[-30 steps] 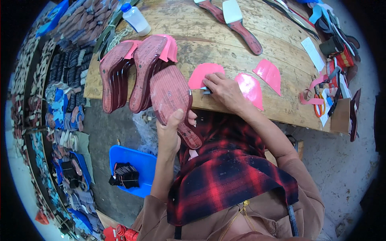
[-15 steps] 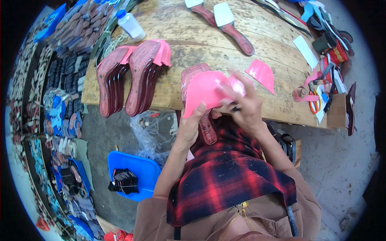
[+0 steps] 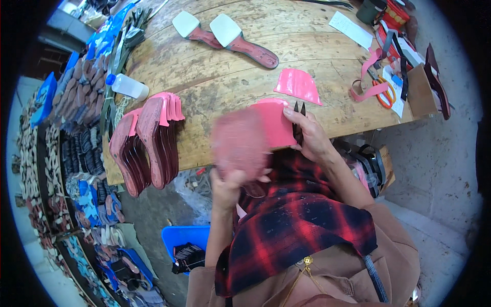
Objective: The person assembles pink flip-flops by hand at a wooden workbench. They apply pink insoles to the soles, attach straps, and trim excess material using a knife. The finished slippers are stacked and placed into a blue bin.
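My left hand [image 3: 227, 187] is closed round a reddish, patterned shoe sole [image 3: 240, 140], blurred by motion and held up at the table's near edge. Between thumb and fingers, my right hand [image 3: 312, 134] pinches a bright pink shoe upper [image 3: 273, 120], which lies right beside the sole and is partly hidden behind it. The same hand also holds a dark tool [image 3: 299, 120] with two pointed tips spread apart; its lower part is covered by the fingers. Another glossy pink upper [image 3: 297, 86] rests on the wood just beyond my right hand.
On the wooden table [image 3: 204, 84], stacked soles with pink uppers [image 3: 153, 135] overhang the left edge. A white bottle [image 3: 128, 87] lies behind them. Two soles with white pads [image 3: 245, 48] sit farther back. Orange-handled scissors [image 3: 386, 94] lie right. A blue bin [image 3: 179, 235] stands below.
The view has swung, shifting the table's things leftward. My left hand has gone from the pink upper to gripping the raised sole. My right hand now pinches the upper, with the dark tool plainly visible.
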`<state>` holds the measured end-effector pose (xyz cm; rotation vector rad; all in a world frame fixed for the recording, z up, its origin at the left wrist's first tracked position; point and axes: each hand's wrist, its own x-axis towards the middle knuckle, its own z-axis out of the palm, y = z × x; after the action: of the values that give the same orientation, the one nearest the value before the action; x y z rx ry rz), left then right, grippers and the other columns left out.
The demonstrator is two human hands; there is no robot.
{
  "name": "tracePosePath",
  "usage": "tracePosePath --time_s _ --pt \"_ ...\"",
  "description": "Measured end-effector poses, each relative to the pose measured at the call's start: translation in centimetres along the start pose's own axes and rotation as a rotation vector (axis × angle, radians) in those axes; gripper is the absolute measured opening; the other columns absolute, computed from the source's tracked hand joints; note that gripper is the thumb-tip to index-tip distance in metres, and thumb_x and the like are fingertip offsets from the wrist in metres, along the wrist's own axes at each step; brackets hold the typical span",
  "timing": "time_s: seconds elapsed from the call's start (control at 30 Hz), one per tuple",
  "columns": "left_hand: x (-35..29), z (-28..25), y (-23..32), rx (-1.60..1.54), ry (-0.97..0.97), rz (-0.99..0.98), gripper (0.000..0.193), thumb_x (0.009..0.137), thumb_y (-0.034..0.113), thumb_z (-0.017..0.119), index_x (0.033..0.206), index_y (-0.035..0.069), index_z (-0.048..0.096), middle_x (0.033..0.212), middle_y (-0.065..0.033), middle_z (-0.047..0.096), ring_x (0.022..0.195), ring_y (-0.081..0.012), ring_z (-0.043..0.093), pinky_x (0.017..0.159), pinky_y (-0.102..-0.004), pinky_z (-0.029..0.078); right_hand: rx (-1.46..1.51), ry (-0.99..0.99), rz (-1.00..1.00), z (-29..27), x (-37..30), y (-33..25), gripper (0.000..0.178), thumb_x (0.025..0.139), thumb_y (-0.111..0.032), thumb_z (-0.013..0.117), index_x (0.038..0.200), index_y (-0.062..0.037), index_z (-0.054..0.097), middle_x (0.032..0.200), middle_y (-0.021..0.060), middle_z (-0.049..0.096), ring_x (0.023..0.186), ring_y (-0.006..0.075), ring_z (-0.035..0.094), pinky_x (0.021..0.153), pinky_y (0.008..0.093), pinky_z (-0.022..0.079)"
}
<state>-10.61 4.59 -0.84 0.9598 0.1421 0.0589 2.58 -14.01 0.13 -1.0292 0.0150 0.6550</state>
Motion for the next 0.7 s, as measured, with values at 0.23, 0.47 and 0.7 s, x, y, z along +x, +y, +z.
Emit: tracePosePath --time_s 0.23,0.47,0.7 --pt "1.2 1.6 -1.3 0.117 -0.093 -0.241 0.034 0.087 0.013 0.064 0.113 -0.008 0.061 0.097 -0.0173 0.071 0.087 -0.0256 0.07 0.083 -0.0361 0.055 0.071 0.056 0.049 0.9 -0.9 -0.3 0.02 0.097 -0.029 0.055 0.102 -0.0098 0.061 0.075 -0.0037 0.059 0.05 0.004 0.048 0.036 0.0218 0.03" --pt "1.4 1.2 -1.5 0.1 -0.074 -0.255 0.034 0.087 0.015 0.064 0.113 -0.007 0.062 0.095 -0.0165 0.071 0.085 -0.0241 0.07 0.082 -0.0354 0.055 0.122 -0.066 0.033 0.3 -0.6 0.4 0.021 0.097 -0.029 0.056 0.104 -0.0106 0.062 0.081 -0.0028 0.062 0.054 0.003 0.051 0.036 0.0217 0.03" --pt "2.6 0.8 -3.2 0.213 0.02 -0.125 0.043 0.084 0.012 0.069 0.122 -0.004 0.057 0.109 -0.0121 0.067 0.094 -0.0201 0.066 0.088 -0.0339 0.052 0.09 0.029 0.066 0.4 -0.9 0.0 0.02 0.098 -0.026 0.056 0.1 -0.0077 0.063 0.077 -0.0026 0.061 0.052 0.0031 0.05 0.036 0.0205 0.032"
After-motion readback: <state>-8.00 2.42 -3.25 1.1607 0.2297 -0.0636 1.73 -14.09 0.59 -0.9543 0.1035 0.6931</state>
